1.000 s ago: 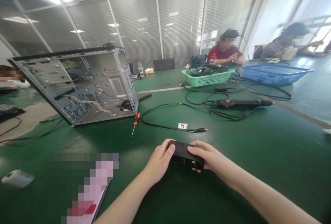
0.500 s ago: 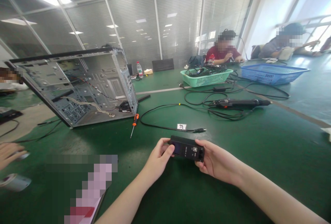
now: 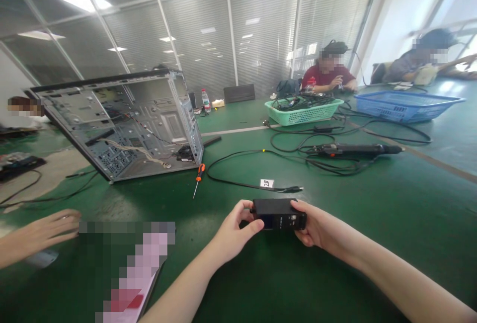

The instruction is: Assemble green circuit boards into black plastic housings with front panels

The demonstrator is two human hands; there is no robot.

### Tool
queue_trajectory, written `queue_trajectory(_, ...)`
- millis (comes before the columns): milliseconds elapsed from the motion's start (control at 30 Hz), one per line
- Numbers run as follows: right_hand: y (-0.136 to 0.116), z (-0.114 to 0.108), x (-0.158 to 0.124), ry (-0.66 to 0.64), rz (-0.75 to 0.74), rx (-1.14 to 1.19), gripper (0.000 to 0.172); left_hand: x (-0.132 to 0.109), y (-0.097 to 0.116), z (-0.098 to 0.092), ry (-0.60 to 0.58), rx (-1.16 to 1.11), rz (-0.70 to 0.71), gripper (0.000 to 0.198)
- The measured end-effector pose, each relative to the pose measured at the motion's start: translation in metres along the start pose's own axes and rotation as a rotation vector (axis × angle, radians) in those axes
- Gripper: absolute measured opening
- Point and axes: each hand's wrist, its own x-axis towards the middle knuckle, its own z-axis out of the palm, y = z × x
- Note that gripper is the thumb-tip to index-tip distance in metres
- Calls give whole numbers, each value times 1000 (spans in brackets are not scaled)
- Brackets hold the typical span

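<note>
The likeliest trouble is a drop: the person holds the black box only by its ends, so if either side loosened, it could tip onto the green table. The left hand has its thumb by the dark front panel (perhaps a display, too dim to be sure) and might smudge it. Pushed toward the table's far edge, the box could knock the cable plug lying just beyond. As for grip, the left hand is closed about the box's left end; the right hand clasps the other, thumb on top, fingers curled below. The box seems held above the table.
</note>
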Motion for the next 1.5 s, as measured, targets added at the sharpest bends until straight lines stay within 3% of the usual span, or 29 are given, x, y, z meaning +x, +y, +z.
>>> queue_trajectory(133, 3, -2, -2, -34, -68, -93, 32, 2, -6, -1, 7, -60, 19, 51)
queue_trajectory(367, 0, 0, -1, -27, 75, -75, 41, 2, -1, 1, 22, -100, 2, 56)
queue_trajectory(600, -2, 5, -1, 24, 112, -19, 34, 4, 1, 1, 23, -107, -4, 57)
queue_trajectory(667, 1, 3, -1, 18, 35, -41, 30, 3, 3, 0, 35, -88, -1, 58)
queue_trajectory(867, 8, 0, -1, 10, -139, -110, 48, 0, 9, 0, 69, -31, -1, 50)
queue_trajectory(1033, 5, -4, 0, 8, -350, -438, 52, 1, 1, 0, 121, 2, 57, 39)
queue_trajectory(1200, 1, -11, -3, 38, -522, -767, 56, -7, 7, 0, 193, 319, 178, 50)
queue_trajectory(1367, 3, -14, -4, 142, -690, -1085, 41, -10, 14, 3, 199, 607, 397, 38)
queue_trajectory(1500, 8, -13, -2, 155, -883, -1219, 40, -10, 11, 4, 229, 702, 456, 42)
